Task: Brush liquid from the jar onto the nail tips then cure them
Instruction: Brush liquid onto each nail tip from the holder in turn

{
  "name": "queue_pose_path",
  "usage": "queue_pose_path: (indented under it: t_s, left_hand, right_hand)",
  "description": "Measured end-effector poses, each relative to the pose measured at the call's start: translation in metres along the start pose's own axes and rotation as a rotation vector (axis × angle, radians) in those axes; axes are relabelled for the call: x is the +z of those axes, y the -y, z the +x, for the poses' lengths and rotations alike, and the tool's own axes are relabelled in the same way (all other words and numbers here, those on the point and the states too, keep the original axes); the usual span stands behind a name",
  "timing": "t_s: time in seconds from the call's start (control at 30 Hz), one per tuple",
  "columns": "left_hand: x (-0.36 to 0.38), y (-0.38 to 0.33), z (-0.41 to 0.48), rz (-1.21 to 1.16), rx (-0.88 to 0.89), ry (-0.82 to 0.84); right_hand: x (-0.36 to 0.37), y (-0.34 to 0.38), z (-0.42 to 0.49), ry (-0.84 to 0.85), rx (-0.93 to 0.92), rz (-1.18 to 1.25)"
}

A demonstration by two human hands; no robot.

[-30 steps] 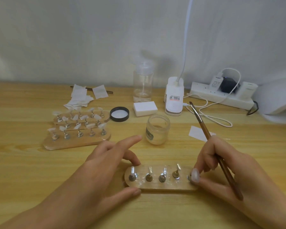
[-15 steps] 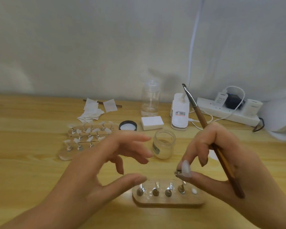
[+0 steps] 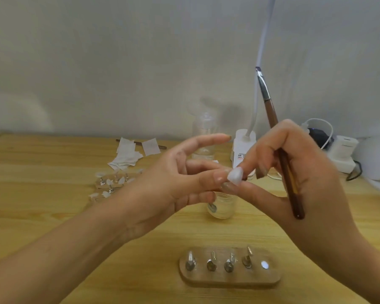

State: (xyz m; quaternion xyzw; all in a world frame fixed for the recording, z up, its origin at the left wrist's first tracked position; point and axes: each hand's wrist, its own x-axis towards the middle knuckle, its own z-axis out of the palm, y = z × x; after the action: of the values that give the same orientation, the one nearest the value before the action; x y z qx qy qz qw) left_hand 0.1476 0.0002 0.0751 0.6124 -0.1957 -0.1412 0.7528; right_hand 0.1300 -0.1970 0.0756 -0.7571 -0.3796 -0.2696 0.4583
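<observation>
Two hands meet above the table (image 3: 53, 194): the right hand (image 3: 305, 172) pinches a white nail tip (image 3: 235, 175) between thumb and forefinger, the brush (image 3: 272, 119) tucked through its other fingers, bristles up. The left hand (image 3: 162, 185), fingers loosely spread, touches the tip with its thumb. The jar (image 3: 223, 205) stands just beneath them, and nearer lies the wooden holder (image 3: 228, 279).

Above the pale wooden tabletop (image 3: 31, 183), the right hand (image 3: 305, 172) pinches a white nail tip (image 3: 235, 175), a brown wooden-handled brush (image 3: 279, 145) upright in the same grip, while the left hand (image 3: 173, 178) touches the tip with outstretched fingers, over a clear glass jar (image 3: 223, 207) and an oval wooden holder (image 3: 228, 281).
</observation>
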Motion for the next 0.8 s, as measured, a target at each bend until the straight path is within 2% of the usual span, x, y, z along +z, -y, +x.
queue_pose_path:
  t_s: [0.17,0.33,0.5,0.67,0.8]
  left_hand:
    - [-0.002,0.022,0.008,-0.069,-0.075,0.001]
    - [-0.001,0.045,0.010,-0.049,0.097,-0.128]
    - [-0.007,0.056,0.009,-0.265,0.148,-0.216]
    - [-0.007,0.060,0.009,-0.286,0.131,-0.293]
    - [-0.010,0.060,0.008,-0.256,0.099,-0.301]
  right_hand:
    - [0.008,-0.019,0.002,-0.044,0.024,0.000]
    - [0.013,-0.037,-0.001,-0.001,0.089,0.102]
    - [0.009,-0.054,-0.004,0.082,0.024,0.177]
    - [0.004,-0.072,-0.015,-0.020,0.120,0.417]
    - [0.005,-0.083,-0.017,-0.123,0.222,0.455]
